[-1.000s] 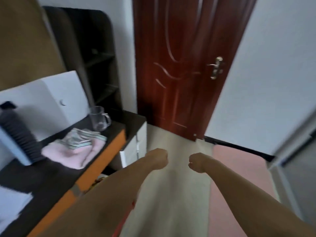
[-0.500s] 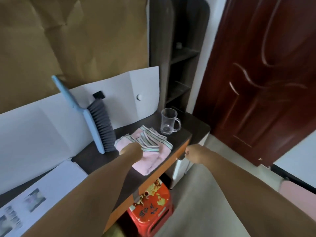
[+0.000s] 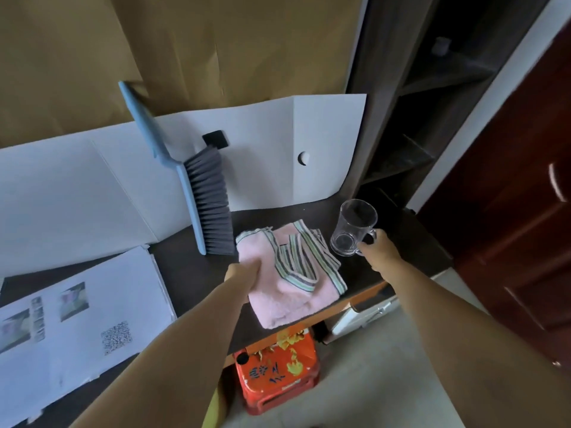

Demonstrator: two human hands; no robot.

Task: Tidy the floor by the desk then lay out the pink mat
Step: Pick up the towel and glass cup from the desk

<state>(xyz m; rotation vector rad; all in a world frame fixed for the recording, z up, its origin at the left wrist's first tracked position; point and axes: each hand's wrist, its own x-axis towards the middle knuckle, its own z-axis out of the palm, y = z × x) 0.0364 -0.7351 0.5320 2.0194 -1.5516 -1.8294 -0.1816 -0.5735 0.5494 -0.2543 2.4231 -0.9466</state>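
A folded pink mat [image 3: 293, 291] with striped edging lies on the dark desk [image 3: 197, 273] near its orange front edge. My left hand [image 3: 242, 273] rests on the mat's left edge with the fingers curled onto the cloth. My right hand [image 3: 378, 250] is at the handle of a clear glass mug [image 3: 353, 227], which stands upright just right of the mat. A blue hand brush [image 3: 200, 193] with grey bristles leans against the white board behind the mat.
White printed sheets [image 3: 71, 329] cover the desk's left part. A red plastic stool [image 3: 276, 369] stands on the floor under the desk edge. Dark shelves [image 3: 411, 149] rise at the right, beside a red-brown door [image 3: 519, 230]. A white drawer unit [image 3: 364, 316] sits under the desk's right end.
The view swung from the door and floor down to the desk. My left hand has come onto the pink mat and my right hand has reached the mug's handle.
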